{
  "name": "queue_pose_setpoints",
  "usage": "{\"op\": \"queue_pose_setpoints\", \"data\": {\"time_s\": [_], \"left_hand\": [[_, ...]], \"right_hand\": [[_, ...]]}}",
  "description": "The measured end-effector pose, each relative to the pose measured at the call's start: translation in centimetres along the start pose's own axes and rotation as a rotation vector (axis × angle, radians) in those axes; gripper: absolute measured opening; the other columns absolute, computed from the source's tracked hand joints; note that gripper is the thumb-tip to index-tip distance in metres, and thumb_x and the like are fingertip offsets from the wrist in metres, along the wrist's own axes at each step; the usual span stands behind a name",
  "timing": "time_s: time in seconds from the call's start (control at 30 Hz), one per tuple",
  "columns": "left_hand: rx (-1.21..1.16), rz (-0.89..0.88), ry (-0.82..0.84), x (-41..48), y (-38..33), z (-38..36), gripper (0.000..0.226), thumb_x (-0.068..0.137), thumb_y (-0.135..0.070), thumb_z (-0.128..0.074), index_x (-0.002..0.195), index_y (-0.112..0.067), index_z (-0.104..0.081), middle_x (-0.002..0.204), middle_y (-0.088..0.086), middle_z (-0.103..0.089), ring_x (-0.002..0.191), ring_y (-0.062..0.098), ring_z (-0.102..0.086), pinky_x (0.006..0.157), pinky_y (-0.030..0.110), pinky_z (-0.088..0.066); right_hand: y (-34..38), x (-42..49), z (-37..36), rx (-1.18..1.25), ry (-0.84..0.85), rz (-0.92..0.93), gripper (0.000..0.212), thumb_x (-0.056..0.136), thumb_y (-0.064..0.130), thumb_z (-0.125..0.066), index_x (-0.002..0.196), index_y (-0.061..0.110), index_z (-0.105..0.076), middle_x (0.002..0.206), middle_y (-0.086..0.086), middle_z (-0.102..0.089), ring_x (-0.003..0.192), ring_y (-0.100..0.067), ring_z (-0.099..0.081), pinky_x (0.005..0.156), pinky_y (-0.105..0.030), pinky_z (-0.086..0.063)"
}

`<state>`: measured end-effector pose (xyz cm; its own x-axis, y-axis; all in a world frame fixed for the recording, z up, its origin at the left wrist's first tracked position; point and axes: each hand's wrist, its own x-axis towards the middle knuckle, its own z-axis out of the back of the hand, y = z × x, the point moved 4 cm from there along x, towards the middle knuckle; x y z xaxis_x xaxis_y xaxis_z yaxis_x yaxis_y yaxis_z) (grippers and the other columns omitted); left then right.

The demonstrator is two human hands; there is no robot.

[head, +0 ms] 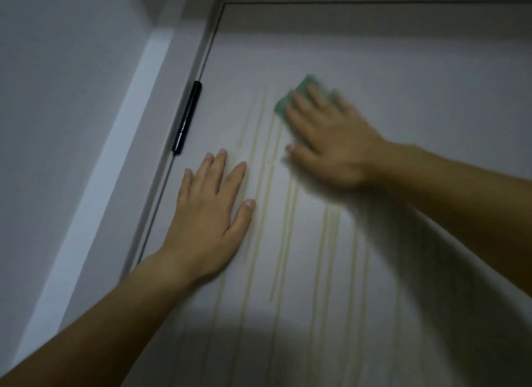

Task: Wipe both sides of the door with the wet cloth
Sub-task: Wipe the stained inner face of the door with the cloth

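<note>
Green cloth [302,84], blurred, perhaps folded, streaked door [403,69]

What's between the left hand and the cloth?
Only door surface with pale drip streaks running down it lies between the left hand and the cloth, per the head view.

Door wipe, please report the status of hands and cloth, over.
Left hand flat on door, fingers straight. Right hand presses green cloth on door, blurred. Pale streaks run down below cloth. Black hinge at door edge, apart from hands.
</note>
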<state>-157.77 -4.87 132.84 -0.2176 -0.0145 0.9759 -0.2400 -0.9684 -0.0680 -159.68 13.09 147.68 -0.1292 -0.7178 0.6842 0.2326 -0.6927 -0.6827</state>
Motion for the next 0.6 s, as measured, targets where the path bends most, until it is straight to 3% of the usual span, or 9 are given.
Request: {"op": "queue_pose_setpoints", "data": {"time_s": [0.1,0.33,0.5,0.6], "left_hand": [[0.014,-0.032,-0.002,0.2,0.5,0.4,0.071,0.098,-0.058,-0.015,0.162,-0.029,-0.018,0.172,0.000,-0.004,0.158,0.016,0.002,0.128,0.044,-0.001],[0.013,-0.039,0.014,-1.1,2.6,1.2,0.071,0.100,-0.058,-0.018,0.162,-0.025,-0.016,0.171,-0.001,-0.004,0.157,0.013,0.003,0.129,0.041,-0.004],[0.031,-0.012,0.047,-3.1,4.6,1.2,0.072,0.100,-0.061,-0.016,0.163,-0.026,-0.009,0.172,-0.002,0.002,0.157,0.012,0.007,0.129,0.041,-0.006],[0.042,-0.036,0.064,-3.7,5.2,1.2,0.071,0.101,-0.061,-0.016,0.163,-0.029,-0.003,0.171,-0.006,0.008,0.156,0.009,0.012,0.129,0.038,-0.003]], "right_hand": [[3.5,-2.0,-1.3,-0.041,0.007,0.251,0.075,0.099,0.062,-0.007,0.164,0.025,-0.002,0.171,0.002,0.004,0.157,-0.018,0.012,0.126,-0.042,0.009],[-0.6,5.6,0.9,0.021,-0.016,-0.077,0.069,0.105,0.056,-0.012,0.163,0.023,0.005,0.172,-0.001,0.010,0.157,-0.020,0.015,0.126,-0.045,0.011],[6.1,2.2,-1.5,-0.045,-0.015,0.284,0.074,0.100,0.062,-0.005,0.164,0.024,-0.001,0.171,0.001,0.004,0.157,-0.019,0.010,0.125,-0.042,0.011],[3.8,5.3,-0.3,-0.026,-0.021,0.160,0.073,0.101,0.063,-0.005,0.164,0.026,0.002,0.172,0.002,0.006,0.157,-0.017,0.012,0.124,-0.039,0.012]]}}
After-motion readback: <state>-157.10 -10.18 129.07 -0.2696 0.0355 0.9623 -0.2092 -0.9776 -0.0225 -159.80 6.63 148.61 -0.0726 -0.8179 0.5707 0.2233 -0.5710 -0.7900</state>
